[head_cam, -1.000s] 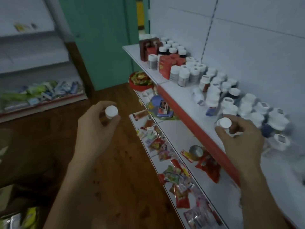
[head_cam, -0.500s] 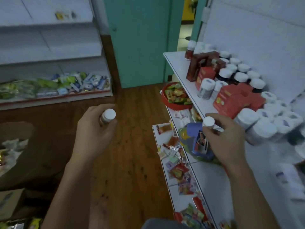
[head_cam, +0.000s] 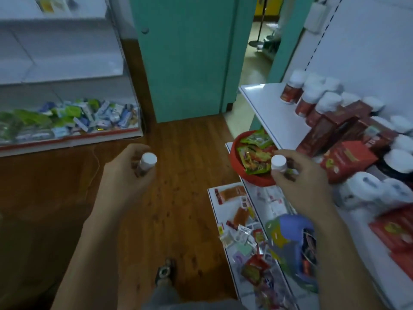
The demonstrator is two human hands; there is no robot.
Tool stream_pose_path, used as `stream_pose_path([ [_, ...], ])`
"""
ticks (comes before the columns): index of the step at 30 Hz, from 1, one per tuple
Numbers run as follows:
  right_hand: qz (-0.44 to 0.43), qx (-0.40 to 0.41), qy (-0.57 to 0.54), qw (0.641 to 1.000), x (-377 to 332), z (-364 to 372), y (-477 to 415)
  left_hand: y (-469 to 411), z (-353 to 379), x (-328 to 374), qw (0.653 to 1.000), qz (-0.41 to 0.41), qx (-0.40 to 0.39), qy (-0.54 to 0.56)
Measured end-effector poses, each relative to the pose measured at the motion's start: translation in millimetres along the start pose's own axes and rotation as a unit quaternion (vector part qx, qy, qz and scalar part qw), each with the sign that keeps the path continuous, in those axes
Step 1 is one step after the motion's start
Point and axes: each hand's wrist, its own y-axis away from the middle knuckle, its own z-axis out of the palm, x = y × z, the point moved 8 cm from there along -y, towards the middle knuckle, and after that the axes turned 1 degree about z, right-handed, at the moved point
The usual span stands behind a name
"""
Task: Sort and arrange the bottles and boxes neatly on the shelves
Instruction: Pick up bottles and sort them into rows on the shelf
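My left hand grips a small dark bottle with a white cap over the wooden floor. My right hand holds a second white-capped bottle just off the front edge of the white upper shelf. On that shelf stand several white-capped bottles at the far end, dark red tall boxes behind them, bright red boxes and more white-capped bottles nearer to me.
A red bowl of snack packets sits on the shelf below, beside a blue pouch and scattered sachets. Another shelf unit with small boxes stands at the left. A teal door and an open doorway lie ahead.
The view has turned left along the shelf toward its far end. My right hand lifted its bottle off the upper shelf and carried it along. My left hand kept holding its bottle.
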Motion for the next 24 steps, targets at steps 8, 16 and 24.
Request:
stream_pose_path([
  [8, 0.044, 0.104, 0.005, 0.994, -26, 34, -128, -223, 12, 0, 0.994, 0.082, -0.066, 0.03],
  [16, 0.092, 0.166, 0.01, 0.982, 21, 44, -208, -336, 123, 40, 0.967, 0.173, -0.185, 0.038],
  [24, 0.114, 0.196, -0.109, 0.968, 61, 61, -321, -444, 189, 90, 0.949, 0.219, -0.215, 0.069],
])
